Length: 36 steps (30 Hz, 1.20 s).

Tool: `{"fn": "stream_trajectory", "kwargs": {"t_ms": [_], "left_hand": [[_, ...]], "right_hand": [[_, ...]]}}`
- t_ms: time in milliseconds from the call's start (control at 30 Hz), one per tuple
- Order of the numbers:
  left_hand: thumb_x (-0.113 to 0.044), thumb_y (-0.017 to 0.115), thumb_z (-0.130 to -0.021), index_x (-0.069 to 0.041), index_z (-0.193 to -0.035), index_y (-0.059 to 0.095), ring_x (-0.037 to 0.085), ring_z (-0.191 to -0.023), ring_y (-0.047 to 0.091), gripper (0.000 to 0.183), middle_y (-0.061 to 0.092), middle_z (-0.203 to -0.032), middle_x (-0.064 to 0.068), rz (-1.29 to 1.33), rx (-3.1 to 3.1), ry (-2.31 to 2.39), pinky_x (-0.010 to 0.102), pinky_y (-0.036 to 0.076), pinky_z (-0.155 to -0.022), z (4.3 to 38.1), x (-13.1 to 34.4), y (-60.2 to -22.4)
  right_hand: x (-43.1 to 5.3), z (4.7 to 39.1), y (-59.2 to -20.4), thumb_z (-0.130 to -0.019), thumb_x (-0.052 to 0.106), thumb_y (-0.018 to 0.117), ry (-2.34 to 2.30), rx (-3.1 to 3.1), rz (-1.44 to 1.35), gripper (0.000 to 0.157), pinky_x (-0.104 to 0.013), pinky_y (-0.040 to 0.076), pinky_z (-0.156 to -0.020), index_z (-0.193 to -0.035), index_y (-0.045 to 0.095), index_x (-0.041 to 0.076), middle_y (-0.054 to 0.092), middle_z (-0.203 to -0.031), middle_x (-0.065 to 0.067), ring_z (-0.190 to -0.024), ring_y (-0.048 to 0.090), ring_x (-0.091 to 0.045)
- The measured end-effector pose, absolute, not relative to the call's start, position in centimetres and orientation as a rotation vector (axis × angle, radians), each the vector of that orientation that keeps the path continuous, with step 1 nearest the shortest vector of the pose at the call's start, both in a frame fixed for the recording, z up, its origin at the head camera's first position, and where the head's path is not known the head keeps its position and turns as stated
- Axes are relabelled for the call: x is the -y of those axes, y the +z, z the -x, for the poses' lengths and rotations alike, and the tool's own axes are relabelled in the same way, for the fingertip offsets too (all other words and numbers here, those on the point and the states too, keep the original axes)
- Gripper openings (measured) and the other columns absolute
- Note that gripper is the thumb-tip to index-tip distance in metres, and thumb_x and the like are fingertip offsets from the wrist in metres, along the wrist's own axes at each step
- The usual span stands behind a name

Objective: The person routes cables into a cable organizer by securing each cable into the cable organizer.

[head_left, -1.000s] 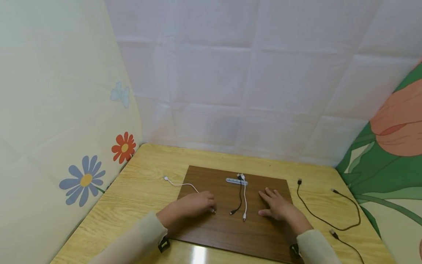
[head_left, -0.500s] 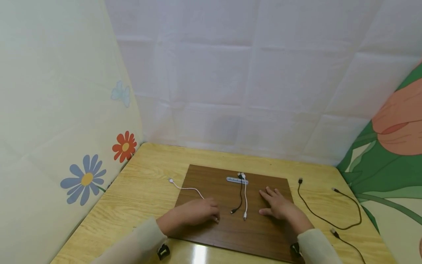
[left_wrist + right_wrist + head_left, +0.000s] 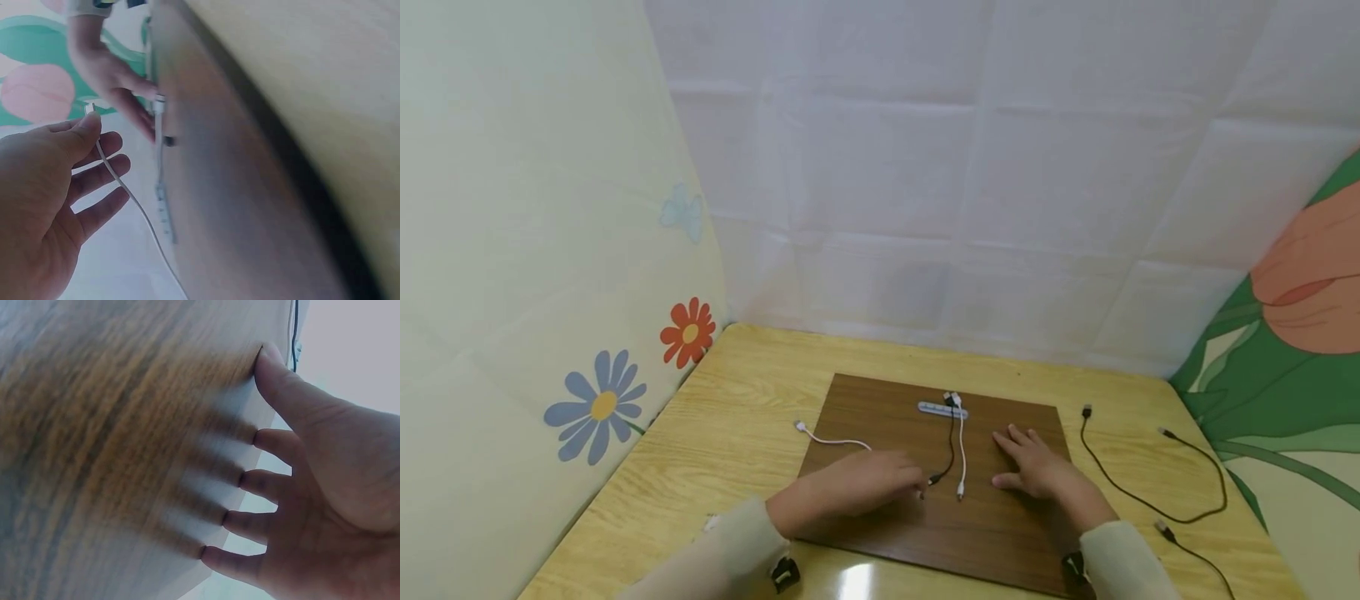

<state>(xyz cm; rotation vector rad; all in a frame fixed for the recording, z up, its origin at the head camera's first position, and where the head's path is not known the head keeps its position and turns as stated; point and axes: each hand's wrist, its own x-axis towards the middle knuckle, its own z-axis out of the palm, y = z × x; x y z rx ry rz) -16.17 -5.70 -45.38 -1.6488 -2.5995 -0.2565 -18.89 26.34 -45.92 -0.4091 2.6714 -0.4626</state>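
Left hand [image 3: 872,482] pinches a white cable [image 3: 838,441] by one plug [image 3: 90,108], far end past the left edge of the brown board [image 3: 880,400]; right hand [image 3: 1037,468], fingers spread and holding nothing, touches the board. Risk: plug catches the nearby black cable [image 3: 952,450], drags it askew. Left wrist view shows the pinch (head view mostly hides it).
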Motion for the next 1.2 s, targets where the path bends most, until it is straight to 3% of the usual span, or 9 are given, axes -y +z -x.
{"fn": "stream_trajectory", "kwargs": {"t_ms": [200, 367, 500, 633, 767, 967, 1200], "left_hand": [[-0.02, 0.056, -0.104, -0.017, -0.122, 0.065, 0.003, -0.104, 0.061, 0.02, 0.067, -0.113, -0.007, 1.59, 2.594, -0.442, 0.007, 0.045, -0.09, 17.0, 4.8, -43.2], [-0.012, 0.062, -0.1, -0.009, -0.12, 0.067, 0.01, -0.109, 0.063, 0.02, 0.067, -0.115, 0.001, 1.569, 2.439, -0.579, 0.011, 0.045, -0.097, 18.1, 4.3, -42.0], [-0.009, 0.065, -0.098, -0.009, -0.119, 0.067, 0.011, -0.109, 0.063, 0.021, 0.067, -0.116, 0.001, 1.586, 2.415, -0.546, 0.012, 0.046, -0.097, 18.0, 3.9, -41.4], [-0.007, 0.058, -0.102, -0.013, -0.128, 0.063, 0.011, -0.119, 0.058, 0.027, 0.064, -0.126, 0.0, 1.693, 2.495, -0.392, 0.013, 0.044, -0.1, 16.9, 3.2, -40.9], [-0.005, 0.053, -0.102, -0.016, -0.131, 0.06, 0.007, -0.123, 0.055, 0.031, 0.063, -0.131, -0.003, 1.816, 2.483, -0.242, 0.01, 0.039, -0.103, 15.5, 2.2, -40.7], [-0.005, 0.06, -0.098, -0.019, -0.119, 0.068, 0.003, -0.111, 0.059, 0.027, 0.067, -0.117, -0.008, 1.912, 2.274, -0.2, 0.007, 0.039, -0.1, 14.0, 1.4, -41.1], [-0.011, 0.062, -0.097, -0.021, -0.116, 0.071, 0.002, -0.105, 0.058, 0.023, 0.069, -0.11, -0.012, 1.952, 2.185, -0.092, 0.008, 0.039, -0.097, 12.9, 0.9, -41.6]], "right_hand": [[-26.2, 19.1, -46.0, -0.088, 0.042, 0.076, -0.482, -2.709, 0.407, 0.082, -0.073, 0.025, -0.11, -0.149, 0.044, -0.001, 0.028, -0.156, -0.036, -0.142, 0.022, -0.061], [-25.2, 19.1, -45.7, -0.095, 0.031, 0.071, -0.612, -2.823, 0.423, 0.052, -0.063, 0.04, -0.106, -0.132, 0.061, -0.005, 0.057, -0.135, -0.03, -0.128, 0.05, -0.05], [-23.5, 19.0, -44.9, -0.1, 0.026, 0.065, -0.931, -2.776, 0.435, 0.03, -0.048, 0.056, -0.085, -0.117, 0.071, 0.001, 0.072, -0.11, -0.013, -0.099, 0.068, -0.03], [-21.9, 19.0, -44.4, -0.106, 0.029, 0.055, -1.292, -2.381, 0.465, 0.035, -0.036, 0.059, -0.07, -0.109, 0.072, -0.002, 0.073, -0.092, -0.008, -0.08, 0.068, -0.019], [-20.5, 19.0, -44.5, -0.109, 0.038, 0.044, -1.415, -1.961, 0.481, 0.049, -0.031, 0.058, -0.067, -0.096, 0.072, -0.001, 0.072, -0.081, -0.005, -0.071, 0.067, -0.015], [-18.2, 18.6, -44.7, -0.103, 0.045, 0.054, -1.473, -1.733, 0.375, 0.045, -0.026, 0.049, -0.063, -0.078, 0.07, 0.011, 0.065, -0.074, 0.003, -0.066, 0.057, -0.011], [-16.8, 18.9, -45.0, -0.1, 0.026, 0.062, -1.503, -1.758, 0.355, 0.026, -0.024, 0.049, -0.062, -0.083, 0.07, 0.008, 0.065, -0.075, 0.002, -0.067, 0.058, -0.009]]}}
